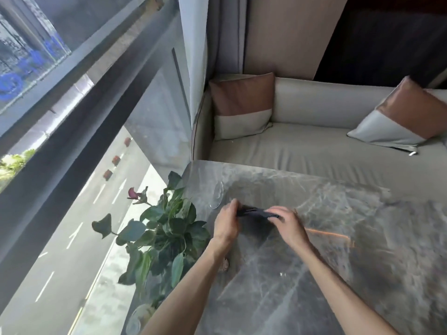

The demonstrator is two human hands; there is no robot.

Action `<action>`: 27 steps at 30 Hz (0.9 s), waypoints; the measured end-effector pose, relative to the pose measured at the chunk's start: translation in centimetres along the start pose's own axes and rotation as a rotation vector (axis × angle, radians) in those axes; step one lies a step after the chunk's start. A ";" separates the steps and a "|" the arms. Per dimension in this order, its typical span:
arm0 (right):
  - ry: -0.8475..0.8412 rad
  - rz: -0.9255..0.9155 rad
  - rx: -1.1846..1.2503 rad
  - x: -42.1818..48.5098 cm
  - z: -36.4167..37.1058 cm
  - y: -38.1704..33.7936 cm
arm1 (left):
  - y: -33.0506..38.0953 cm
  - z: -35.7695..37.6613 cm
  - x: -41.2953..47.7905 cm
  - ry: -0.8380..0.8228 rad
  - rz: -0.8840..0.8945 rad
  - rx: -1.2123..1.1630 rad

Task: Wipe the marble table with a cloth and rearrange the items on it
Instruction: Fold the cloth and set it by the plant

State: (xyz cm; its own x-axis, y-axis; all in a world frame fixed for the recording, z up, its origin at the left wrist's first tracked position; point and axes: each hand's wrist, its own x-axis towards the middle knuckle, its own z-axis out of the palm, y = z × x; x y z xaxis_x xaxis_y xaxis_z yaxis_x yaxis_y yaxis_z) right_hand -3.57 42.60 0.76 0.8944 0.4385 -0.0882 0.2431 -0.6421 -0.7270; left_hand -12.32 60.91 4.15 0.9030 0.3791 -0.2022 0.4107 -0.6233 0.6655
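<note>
In the head view, a dark cloth [256,213] is held between both hands above the marble table [338,238], toward its far left part. The left end of the cloth is gripped by the left hand [226,224], whose fingers are curled round it. The right end is pinched by the right hand [287,222], with the fingertips closed over the fabric. The cloth is bunched into a narrow band, and a darker fold or shadow is seen beneath it. Whether it touches the marble cannot be told.

A clear glass dish [217,195] is seen just beyond the left hand, near the far left corner of the table. A leafy plant [167,228] with one dark red bloom is placed along the table's left edge, beside the window [60,93]. A grey sofa [314,146] with two cushions is set behind the table.

The step in hand is judged to be the folding or gathering of the cloth before wiping. No wiped streak can be made out, so the task is judged to be at an early stage. For the next move, the cloth would need to be laid flat on the marble and pressed under one palm. Care would be called for near the glass dish, which could be knocked by a sweeping stroke.
</note>
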 end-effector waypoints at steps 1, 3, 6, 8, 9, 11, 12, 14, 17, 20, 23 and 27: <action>0.032 -0.076 -0.079 0.1 1.1 0.5 | -0.8 0.6 0.2 -0.008 0.026 0.063; 0.014 -0.151 -0.179 -0.6 3.6 2.0 | -2.8 2.1 0.4 -0.083 0.027 0.237; -0.078 -0.106 -0.219 -2.1 7.5 4.5 | -5.7 4.7 0.1 -0.189 -0.006 0.374; -0.104 -0.076 -0.209 -3.1 9.1 5.8 | -6.6 5.7 -0.6 -0.263 -0.021 0.443; -0.111 -0.072 -0.210 -3.4 9.5 6.3 | -6.8 6.0 -0.8 -0.284 -0.018 0.475; -0.111 -0.073 -0.219 -3.8 10.0 6.8 | -6.8 6.2 -0.9 -0.288 -0.017 0.491; -0.104 -0.078 -0.219 -4.0 10.2 6.9 | -6.7 6.2 -0.9 -0.283 -0.027 0.491; -0.097 -0.101 -0.229 -4.2 10.3 6.9 | -6.6 6.1 -0.7 -0.273 -0.045 0.489; -0.097 -0.122 -0.239 -4.9 10.3 7.3 | -6.2 6.0 -0.9 -0.307 -0.055 0.506; -0.091 -0.134 -0.232 -5.9 10.0 7.7 | -5.4 5.8 -1.5 -0.356 -0.051 0.540; -0.091 -0.135 -0.244 -7.6 9.3 8.5 | -4.5 6.2 -2.7 -0.402 -0.012 0.586; -0.110 -0.093 -0.316 -11.4 7.8 9.3 | -3.5 7.5 -5.8 -0.460 0.067 0.657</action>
State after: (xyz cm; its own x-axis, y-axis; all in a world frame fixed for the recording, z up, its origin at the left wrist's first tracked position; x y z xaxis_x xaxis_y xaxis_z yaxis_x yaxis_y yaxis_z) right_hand -14.47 36.53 -10.31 0.8213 0.5585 -0.1163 0.4416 -0.7514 -0.4902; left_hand -18.03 55.76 -2.45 0.8311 0.0955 -0.5478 0.2144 -0.9640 0.1572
